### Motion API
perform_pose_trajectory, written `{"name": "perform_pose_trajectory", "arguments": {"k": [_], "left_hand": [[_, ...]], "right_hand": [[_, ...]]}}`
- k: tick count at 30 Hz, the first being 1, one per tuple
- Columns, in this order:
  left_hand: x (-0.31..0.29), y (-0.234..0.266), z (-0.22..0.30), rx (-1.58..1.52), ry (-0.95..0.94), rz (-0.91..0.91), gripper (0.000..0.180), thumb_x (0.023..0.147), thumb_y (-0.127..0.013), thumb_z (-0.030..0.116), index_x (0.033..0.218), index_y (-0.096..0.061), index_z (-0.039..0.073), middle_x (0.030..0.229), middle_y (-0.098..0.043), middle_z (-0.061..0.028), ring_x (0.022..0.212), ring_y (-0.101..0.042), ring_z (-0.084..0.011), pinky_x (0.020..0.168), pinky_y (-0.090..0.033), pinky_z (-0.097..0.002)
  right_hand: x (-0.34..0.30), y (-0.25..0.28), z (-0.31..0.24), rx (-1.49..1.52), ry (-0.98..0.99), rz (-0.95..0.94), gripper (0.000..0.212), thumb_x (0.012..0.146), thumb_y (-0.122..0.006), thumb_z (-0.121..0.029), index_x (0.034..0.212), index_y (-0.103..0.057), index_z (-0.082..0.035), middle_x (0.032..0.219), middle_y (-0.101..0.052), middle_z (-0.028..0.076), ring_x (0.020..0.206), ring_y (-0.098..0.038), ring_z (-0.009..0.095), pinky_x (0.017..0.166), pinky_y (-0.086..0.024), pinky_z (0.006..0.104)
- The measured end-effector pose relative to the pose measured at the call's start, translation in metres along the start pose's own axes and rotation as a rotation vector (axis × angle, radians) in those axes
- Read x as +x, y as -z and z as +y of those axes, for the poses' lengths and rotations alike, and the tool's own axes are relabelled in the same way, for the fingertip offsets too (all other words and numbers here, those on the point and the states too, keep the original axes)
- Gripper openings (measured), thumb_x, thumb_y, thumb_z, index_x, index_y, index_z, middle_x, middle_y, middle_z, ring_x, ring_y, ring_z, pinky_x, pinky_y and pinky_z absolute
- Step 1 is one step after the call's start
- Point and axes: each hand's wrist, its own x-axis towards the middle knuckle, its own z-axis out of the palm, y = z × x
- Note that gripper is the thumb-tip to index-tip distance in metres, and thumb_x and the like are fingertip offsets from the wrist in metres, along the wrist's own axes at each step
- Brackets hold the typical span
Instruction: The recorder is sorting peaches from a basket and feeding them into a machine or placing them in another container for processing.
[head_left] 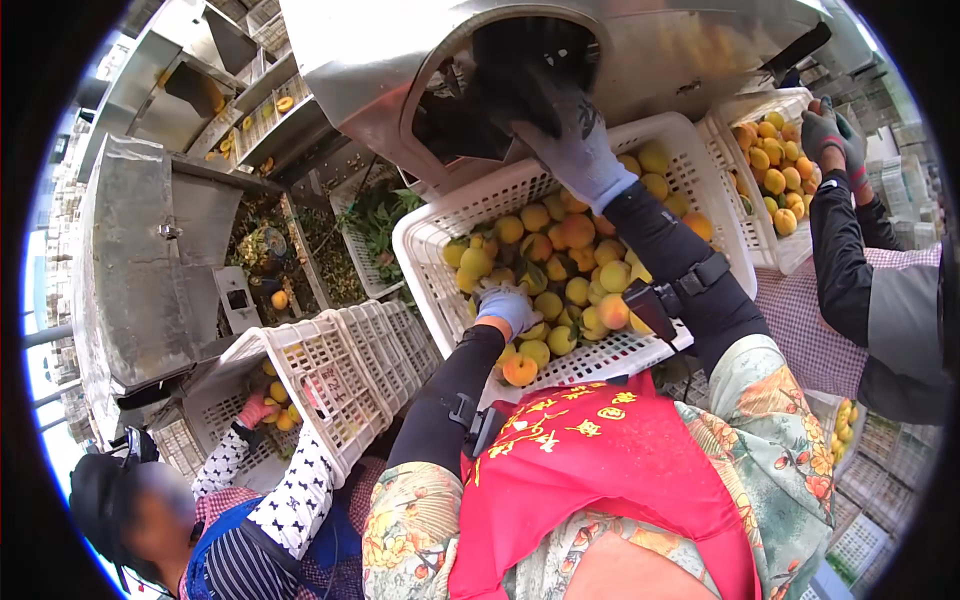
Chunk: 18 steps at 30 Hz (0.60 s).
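A white plastic crate full of yellow peaches, some with green leaves among them, is in front of me. My left hand, in a light grey-blue glove, is down in the crate's left part, touching the peaches. Its fingertips are hidden among the fruit, so its grip cannot be made out. Above the crate's far edge, my gloved right hand reaches to the round dark opening of a shiny metal machine. Motion smears its fingers, and whether they hold anything does not show.
At the lower left, a person's pink-gloved hand touches peaches beside a white crate. On the right, a co-worker's grey-gloved hands are over another peach crate. Left of the machine stand a metal box and a crate with green leaves.
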Motion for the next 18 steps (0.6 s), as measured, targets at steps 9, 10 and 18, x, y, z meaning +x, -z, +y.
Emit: {"name": "perform_pose_trajectory", "arguments": {"k": [9,10,18], "left_hand": [[0.021,-0.01,0.068,-0.602,-0.249,0.094,0.093,0.078,-0.062,0.058,0.147,-0.029,0.004,0.139,-0.045,-0.0249,0.125,-0.048,-0.0375,0.103,-0.039,-0.0412],[0.015,0.01,0.085,-1.135,-0.198,-0.145,0.104,0.074,-0.071,0.053,0.149,-0.021,0.001,0.142,-0.042,-0.0249,0.13,-0.043,-0.0363,0.108,-0.034,-0.0391],[0.075,-0.025,0.102,-0.912,-0.661,-0.032,0.042,0.088,-0.055,-0.002,0.129,-0.057,0.007,0.115,-0.064,-0.0035,0.098,-0.059,-0.0133,0.088,-0.047,-0.0243]], "right_hand": [[-0.18,0.101,0.087,-0.477,-0.369,-0.674,0.062,0.083,-0.063,-0.036,0.137,-0.047,-0.01,0.136,-0.049,0.018,0.12,-0.049,0.036,0.104,-0.037,0.0428],[-0.18,0.103,0.083,-0.535,-0.33,-0.749,0.064,0.082,-0.064,-0.036,0.138,-0.046,-0.01,0.138,-0.047,0.018,0.121,-0.048,0.036,0.104,-0.036,0.0434],[-0.18,0.129,0.101,-0.766,-0.448,-0.771,0.082,0.077,-0.064,-0.051,0.145,-0.037,-0.014,0.147,-0.037,0.016,0.136,-0.031,0.037,0.11,-0.026,0.054]]}}
